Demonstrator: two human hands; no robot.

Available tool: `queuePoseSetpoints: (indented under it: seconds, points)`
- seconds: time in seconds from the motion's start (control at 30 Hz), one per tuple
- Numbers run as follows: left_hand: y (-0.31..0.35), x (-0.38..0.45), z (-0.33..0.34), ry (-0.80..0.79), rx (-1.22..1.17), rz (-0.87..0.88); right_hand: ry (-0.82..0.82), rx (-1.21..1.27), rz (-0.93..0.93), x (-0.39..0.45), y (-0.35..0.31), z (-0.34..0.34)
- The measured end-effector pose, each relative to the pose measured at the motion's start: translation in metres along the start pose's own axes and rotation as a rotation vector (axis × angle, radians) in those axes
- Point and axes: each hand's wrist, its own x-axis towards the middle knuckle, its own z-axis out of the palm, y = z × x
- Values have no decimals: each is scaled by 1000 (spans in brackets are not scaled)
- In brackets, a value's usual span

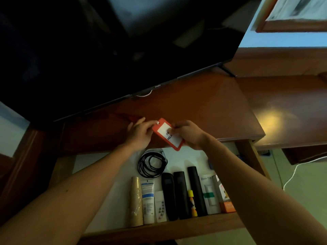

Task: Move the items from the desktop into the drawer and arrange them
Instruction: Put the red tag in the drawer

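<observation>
Both hands pinch red card holder at frame centre, long axis diagonal; drawer free space directly below, lower-left.

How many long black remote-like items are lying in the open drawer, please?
3, lying side by side in the front row: left one, middle one, right one. The right forearm may hide others.

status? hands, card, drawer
Left hand and right hand both holding red card holder above desk edge. Drawer open, items lined up along front. Nothing blocking.
</observation>
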Motion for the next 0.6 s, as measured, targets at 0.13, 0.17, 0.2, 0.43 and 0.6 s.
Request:
queuePoseSetpoints:
  seconds: [0.13, 0.17, 0.2, 0.43, 0.6]
  points:
    - [31, -12, -2, 118, -439, -41, -101, 370, -87, -12, -9, -1]
    - [41, -14, -2, 129, -592, -64, -89, 424, -125, -11, -13, 0]
    - [53, -17, -4, 138, -692, -71, -31, 441, -176, -15, -19, 1]
    - [82, -25, -33, 85, -518, 11, 565, -30, -495, -29, -45, -1]
    - [85, -36, -56, -9, -55, 262, 624, -898, -807, -26, -44, -16]
